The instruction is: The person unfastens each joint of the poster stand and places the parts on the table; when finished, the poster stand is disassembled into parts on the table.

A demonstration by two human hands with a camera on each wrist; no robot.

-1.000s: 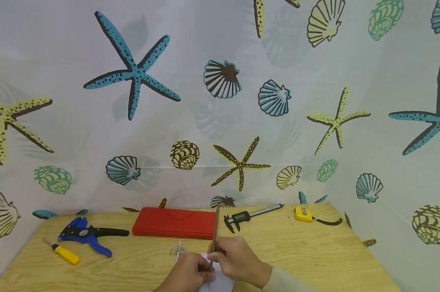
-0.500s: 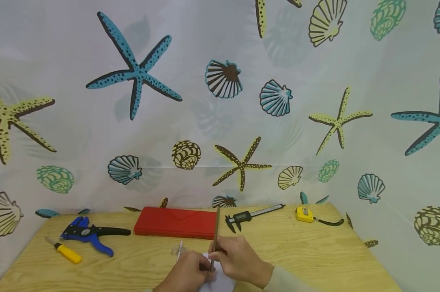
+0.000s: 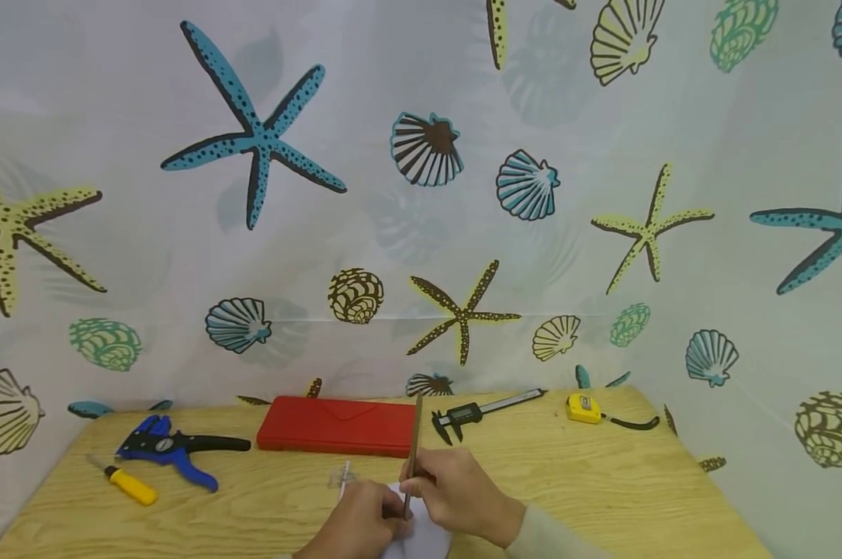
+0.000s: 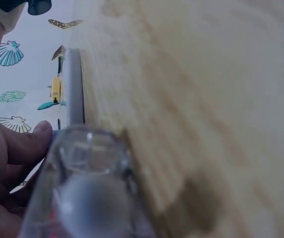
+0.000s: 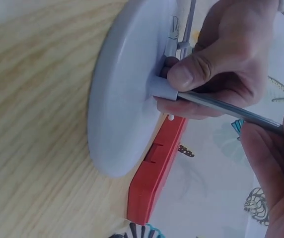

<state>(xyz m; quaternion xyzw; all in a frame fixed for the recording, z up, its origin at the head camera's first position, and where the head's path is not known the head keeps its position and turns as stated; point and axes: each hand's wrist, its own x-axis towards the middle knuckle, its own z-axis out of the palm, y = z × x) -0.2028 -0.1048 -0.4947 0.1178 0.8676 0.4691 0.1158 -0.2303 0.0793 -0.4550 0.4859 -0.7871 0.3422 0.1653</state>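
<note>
A white round base (image 5: 122, 99) with a short raised collar (image 5: 163, 89) rests on the table, partly hidden by the hands in the head view. From the collar rises a slim metal rod (image 3: 415, 435), almost upright, its lower end at the collar's mouth. My left hand (image 3: 365, 516) grips the collar between thumb and fingers, as the right wrist view shows. Higher up, my right hand (image 3: 455, 493) pinches the rod. Just beyond the left hand lies a clear plastic piece with a white stick (image 3: 346, 470); a blurred clear plastic part (image 4: 90, 148) also fills the left wrist view's lower foreground.
Behind the hands lies a red case (image 3: 337, 425), with digital calipers (image 3: 472, 414) to its right. A yellow tape measure (image 3: 584, 408) sits at the back right. Blue wire strippers (image 3: 172, 446) and a yellow-handled screwdriver (image 3: 130, 485) are at the left. A patterned curtain (image 3: 393, 233) hangs behind the table.
</note>
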